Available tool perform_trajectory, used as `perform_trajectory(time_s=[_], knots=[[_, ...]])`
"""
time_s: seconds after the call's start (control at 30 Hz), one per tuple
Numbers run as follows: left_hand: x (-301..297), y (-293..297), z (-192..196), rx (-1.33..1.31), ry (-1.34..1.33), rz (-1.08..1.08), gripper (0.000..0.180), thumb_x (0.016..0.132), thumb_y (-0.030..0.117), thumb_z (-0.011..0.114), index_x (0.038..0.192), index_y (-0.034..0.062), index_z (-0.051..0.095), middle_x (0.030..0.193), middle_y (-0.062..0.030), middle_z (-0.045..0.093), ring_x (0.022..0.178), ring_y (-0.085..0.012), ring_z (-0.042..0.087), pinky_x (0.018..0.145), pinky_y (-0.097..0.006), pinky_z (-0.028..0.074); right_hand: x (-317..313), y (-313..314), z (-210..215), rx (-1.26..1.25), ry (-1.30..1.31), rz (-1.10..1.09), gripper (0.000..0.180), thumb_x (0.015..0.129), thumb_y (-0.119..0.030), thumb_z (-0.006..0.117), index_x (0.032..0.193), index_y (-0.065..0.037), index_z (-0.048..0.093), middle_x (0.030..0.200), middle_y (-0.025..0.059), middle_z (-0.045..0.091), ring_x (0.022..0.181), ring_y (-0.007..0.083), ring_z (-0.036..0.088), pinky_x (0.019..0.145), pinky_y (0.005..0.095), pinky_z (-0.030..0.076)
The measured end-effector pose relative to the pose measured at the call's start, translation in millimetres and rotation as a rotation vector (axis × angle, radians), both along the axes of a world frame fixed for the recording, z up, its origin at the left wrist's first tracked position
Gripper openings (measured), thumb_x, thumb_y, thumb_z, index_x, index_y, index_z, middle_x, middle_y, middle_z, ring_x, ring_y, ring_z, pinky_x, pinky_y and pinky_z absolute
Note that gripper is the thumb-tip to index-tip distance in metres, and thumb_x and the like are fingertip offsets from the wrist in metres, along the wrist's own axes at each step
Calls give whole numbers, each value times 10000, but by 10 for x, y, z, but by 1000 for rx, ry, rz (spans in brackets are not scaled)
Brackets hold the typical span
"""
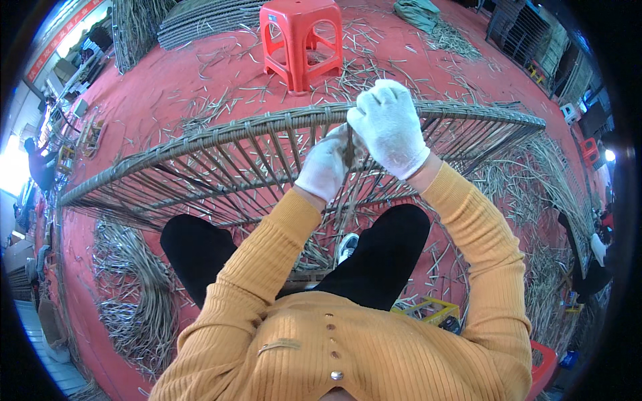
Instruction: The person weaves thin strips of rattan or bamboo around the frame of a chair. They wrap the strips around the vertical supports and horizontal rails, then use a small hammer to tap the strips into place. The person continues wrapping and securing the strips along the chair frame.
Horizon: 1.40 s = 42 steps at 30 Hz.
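Note:
A long woven wicker panel [267, 123] with a thick wrapped rim and many thin ribs stretches across in front of me, above my knees. My right hand [390, 127], in a white glove, is closed at the middle of the rim, knuckles upward. Just left of it and lower, my left hand [324, 166], also gloved in white, is closed against the inner side of the rim. Between the two hands shows a short dark brown strip [349, 147], running down from the rim. Gloves hide the fingertips, so what each one pinches is not clear.
A red plastic stool [301, 13] stands beyond the panel. Loose strips lie in a bundle [137, 301] at left and a heap [521, 187] at right. Woven sheets [207, 23] are stacked far left. A yellow frame-like object [438, 311] sits by my right side. Scraps litter the red floor.

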<state>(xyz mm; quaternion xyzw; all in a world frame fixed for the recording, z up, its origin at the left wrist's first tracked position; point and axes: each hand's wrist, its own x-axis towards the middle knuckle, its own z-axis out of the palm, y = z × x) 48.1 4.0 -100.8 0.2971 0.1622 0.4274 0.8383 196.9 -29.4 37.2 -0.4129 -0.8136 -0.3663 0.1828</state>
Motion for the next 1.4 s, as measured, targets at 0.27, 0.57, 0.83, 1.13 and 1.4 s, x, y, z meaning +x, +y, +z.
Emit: perform_trajectory(time_s=[0.27,0.57,0.83,1.13,1.4], knots=[[-851,-446,1427,721,685,451,220,1059,164,627,970,11,758,711,21,605,628,-52,493,572,-255,405,85,-7,35,-451,1131,368,253,926,-6,747,1166,-5,666,1138,84,671,1030,174,665,942,309,544],[-979,-350,572,477,401,237,495,1109,288,463,1479,-37,516,1332,-142,658,1127,-226,663,1037,-359,508,-254,-2,291,-491,385,171,171,830,-290,793,854,-122,770,800,22,674,914,240,633,860,414,482],[-601,-185,478,-14,173,286,328,1023,166,620,1283,-29,665,1118,-91,734,998,-178,681,941,-321,514,-514,-2,44,-146,314,152,159,749,-164,751,865,-84,678,963,81,634,983,307,618,942,437,476],[-1919,-312,1602,558,698,426,318,1080,260,610,1028,-13,764,757,17,666,558,-11,436,505,-201,334,-606,108,191,-514,762,445,282,879,-190,795,1141,-89,776,1078,95,756,977,279,702,914,393,538],[-1192,-163,417,341,472,245,400,1099,180,467,1423,-34,563,1425,-152,603,1302,-225,583,1138,-342,422,-1045,70,94,-16,85,51,129,804,-260,699,872,-160,653,890,23,599,1000,264,589,952,475,421]])
